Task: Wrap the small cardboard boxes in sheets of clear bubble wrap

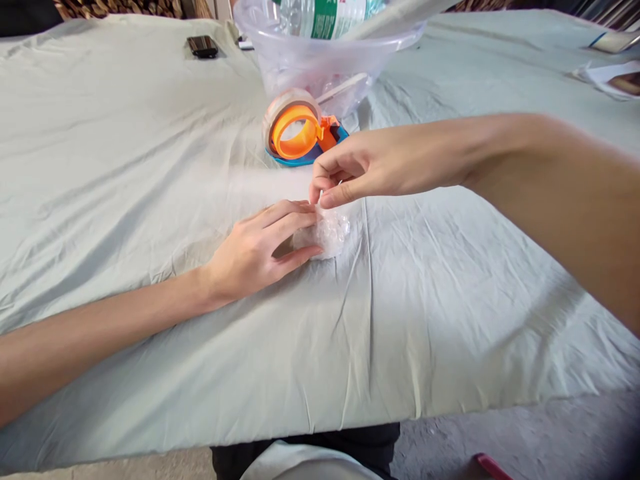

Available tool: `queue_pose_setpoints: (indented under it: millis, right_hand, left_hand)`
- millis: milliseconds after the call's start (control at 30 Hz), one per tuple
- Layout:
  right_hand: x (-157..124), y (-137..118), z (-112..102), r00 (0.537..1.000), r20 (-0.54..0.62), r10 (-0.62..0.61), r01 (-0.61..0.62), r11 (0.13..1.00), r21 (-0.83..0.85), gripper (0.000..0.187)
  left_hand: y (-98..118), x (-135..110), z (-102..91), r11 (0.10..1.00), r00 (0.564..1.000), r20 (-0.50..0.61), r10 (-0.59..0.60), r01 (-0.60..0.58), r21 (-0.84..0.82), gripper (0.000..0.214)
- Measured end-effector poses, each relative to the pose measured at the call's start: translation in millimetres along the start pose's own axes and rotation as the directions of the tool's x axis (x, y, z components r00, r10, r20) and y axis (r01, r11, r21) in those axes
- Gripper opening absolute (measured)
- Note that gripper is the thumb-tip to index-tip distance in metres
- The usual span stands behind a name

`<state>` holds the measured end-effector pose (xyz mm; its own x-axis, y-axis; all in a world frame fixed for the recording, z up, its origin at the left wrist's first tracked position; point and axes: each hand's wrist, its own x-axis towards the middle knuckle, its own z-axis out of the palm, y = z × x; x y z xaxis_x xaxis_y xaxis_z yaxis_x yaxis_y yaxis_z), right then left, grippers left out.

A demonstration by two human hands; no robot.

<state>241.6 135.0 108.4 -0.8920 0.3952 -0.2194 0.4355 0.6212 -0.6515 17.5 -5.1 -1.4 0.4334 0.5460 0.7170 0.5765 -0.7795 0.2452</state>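
Observation:
A small bundle of clear bubble wrap (pixel 333 233) lies on the pale cloth in front of me. My left hand (pixel 263 243) grips it from the left, fingers along its far side and thumb along its near side. Above it, my right hand (pixel 345 173) has its thumb and fingertips pinched together at the bundle's top edge. Whether a bit of the wrap or something else is between those fingertips is too small to make out. What is inside the bundle, if anything, cannot be seen.
Just beyond my hands stands a roll of clear tape (pixel 270 123) on an orange and blue dispenser (pixel 295 160). Behind it is a translucent plastic basin (pixel 320 63) holding a bottle (pixel 325 19) and other items. A black phone (pixel 203 47) lies at the far left on the tablecloth (pixel 125 167).

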Motion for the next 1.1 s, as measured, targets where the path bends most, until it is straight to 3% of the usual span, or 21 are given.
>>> queue_pose_setpoints:
  millis: [167,300,500,667,933,1100]
  right_hand:
    - [6.9,-0.9,5.4,0.998,-0.061,0.024,-0.029,0.997,-0.075,0.024]
    - [6.3,-1.4,11.4,0.994,-0.108,-0.021,0.010,0.994,-0.104,0.025]
    - [2.9,-4.5,18.7,0.989,-0.150,-0.002,-0.005,0.999,-0.044,0.025]
    - [0.9,-5.1,17.6,0.985,-0.168,0.036,-0.028,0.998,0.049,0.023]
    - [0.5,7.4,11.6,0.982,-0.138,0.130,-0.096,0.969,0.230,0.014]
    - [16.7,31.8,14.3,0.992,-0.126,0.025,0.008,0.966,0.258,0.020]
  left_hand:
    - [4.4,-1.3,-0.1,0.997,0.997,0.017,-0.077,0.078,-0.020,0.031]
    - [6.1,-2.7,0.3,0.986,0.989,-0.003,-0.150,0.150,-0.073,0.047]
    - [4.7,0.0,0.0,0.999,0.998,0.033,-0.045,0.045,0.025,0.034]
    - [1.8,0.4,0.0,1.000,1.000,0.018,0.014,-0.015,0.012,0.029]
    - [-0.4,-2.0,0.4,1.000,1.000,-0.010,0.019,-0.019,0.002,0.027]
    - [1.2,1.7,-0.8,0.993,0.995,-0.006,0.097,-0.097,0.064,0.028]
